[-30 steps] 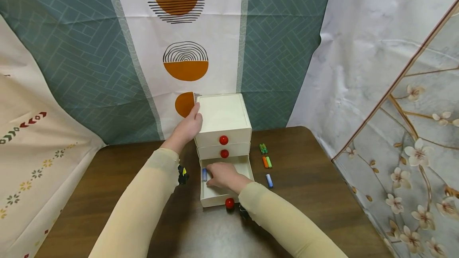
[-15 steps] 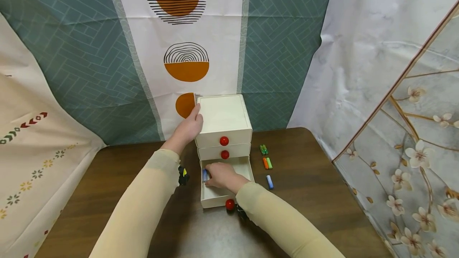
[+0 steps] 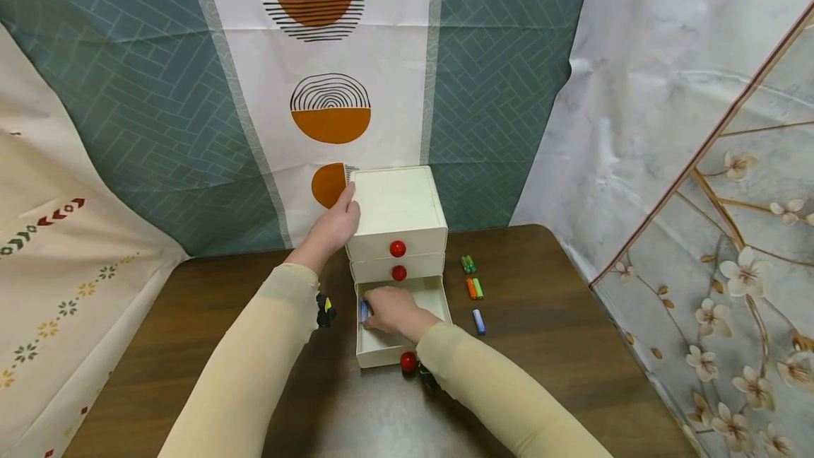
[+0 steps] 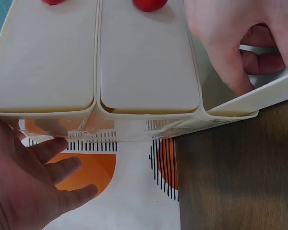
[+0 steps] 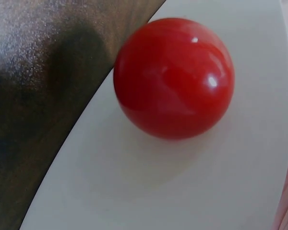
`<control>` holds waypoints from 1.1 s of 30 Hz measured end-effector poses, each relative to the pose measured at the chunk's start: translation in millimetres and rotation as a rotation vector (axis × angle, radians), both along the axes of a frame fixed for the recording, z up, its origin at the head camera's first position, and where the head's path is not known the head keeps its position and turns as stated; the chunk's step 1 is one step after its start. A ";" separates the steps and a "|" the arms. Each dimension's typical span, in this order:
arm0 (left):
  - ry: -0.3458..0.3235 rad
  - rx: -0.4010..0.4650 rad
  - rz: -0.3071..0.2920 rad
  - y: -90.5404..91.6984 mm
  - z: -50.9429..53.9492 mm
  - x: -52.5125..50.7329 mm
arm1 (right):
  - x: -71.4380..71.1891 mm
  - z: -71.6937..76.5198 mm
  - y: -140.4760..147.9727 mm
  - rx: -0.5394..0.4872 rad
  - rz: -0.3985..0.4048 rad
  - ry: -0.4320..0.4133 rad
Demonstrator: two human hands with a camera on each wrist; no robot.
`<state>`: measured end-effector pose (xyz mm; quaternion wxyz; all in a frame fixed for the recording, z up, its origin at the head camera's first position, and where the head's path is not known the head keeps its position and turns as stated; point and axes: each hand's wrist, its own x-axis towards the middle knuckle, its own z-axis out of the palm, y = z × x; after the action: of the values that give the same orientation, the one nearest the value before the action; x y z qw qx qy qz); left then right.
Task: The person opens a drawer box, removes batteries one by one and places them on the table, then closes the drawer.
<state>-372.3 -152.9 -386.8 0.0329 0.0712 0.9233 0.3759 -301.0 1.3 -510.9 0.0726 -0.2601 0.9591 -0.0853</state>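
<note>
A white drawer unit (image 3: 399, 200) stands on the table, its lowest drawer (image 3: 381, 357) pulled out. At the unit's upper left side, my left hand (image 3: 333, 225) rests with its thumb by the top edge; in the left wrist view its fingers lie loosely extended along the side wall. My right hand (image 3: 396, 312) reaches into the lowest drawer. Thumb and fingers are at the two ends of a blue battery (image 3: 364, 311) by the drawer's left wall, pinching it. In the right wrist view the drawer's red knob (image 5: 174, 79) fills the middle, and little of the hand shows.
Right of the unit lie green batteries (image 3: 468, 264), an orange battery (image 3: 470, 288) beside a light green battery (image 3: 478, 288), and a blue-and-white battery (image 3: 478, 321). The two upper drawers are closed. Patterned cloth (image 3: 502, 90) hangs behind the wooden table (image 3: 540, 373).
My right hand has shifted slightly left, its thumb and fingers closing in on the blue battery in the drawer. The left hand stays in place.
</note>
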 end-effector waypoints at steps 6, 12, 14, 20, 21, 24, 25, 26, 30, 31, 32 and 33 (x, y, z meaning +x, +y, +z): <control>-0.010 0.010 0.000 -0.6 0.2 -0.3 | -1.2 -1.8 -1.3 0.010 -0.006 0.003; -0.005 0.011 -0.005 -0.2 0.7 1.3 | -0.4 -0.8 -0.3 0.011 0.006 0.017; -0.001 0.007 -0.004 0.3 1.2 2.1 | -0.5 -0.8 0.6 0.013 0.012 0.018; -0.003 0.004 0.001 0.4 1.6 0.7 | 0.1 0.6 5.4 0.011 0.025 0.014; -0.010 0.004 0.000 -0.4 0.3 -1.4 | 0.6 1.5 6.7 0.008 0.028 0.016; -0.020 0.004 -0.001 -6.6 -12.5 -18.0 | 3.0 6.8 11.2 -0.013 0.035 0.022; -0.025 0.001 -0.003 -7.8 -15.1 -22.0 | 4.0 8.8 12.9 -0.022 0.040 0.025; -0.032 -0.002 -0.003 -8.4 -16.4 -24.5 | 4.9 10.7 14.7 -0.031 0.043 0.025; -0.027 -0.008 -0.005 -6.4 -12.6 -19.5 | 9.3 17.1 22.6 -0.061 0.053 0.028; -0.037 -0.006 0.000 -2.5 -3.4 -9.3 | 10.5 18.9 24.7 -0.065 0.055 0.032; -0.033 -0.005 0.001 -1.5 -1.3 -5.8 | 11.5 20.5 26.9 -0.070 0.056 0.036; -0.024 -0.005 0.000 -1.1 -0.2 -3.4 | 12.7 21.9 29.0 -0.071 0.058 0.039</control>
<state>-375.6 -153.9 -387.1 0.0440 0.0666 0.9238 0.3746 -288.3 30.4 -489.0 0.0471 -0.2917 0.9487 -0.1124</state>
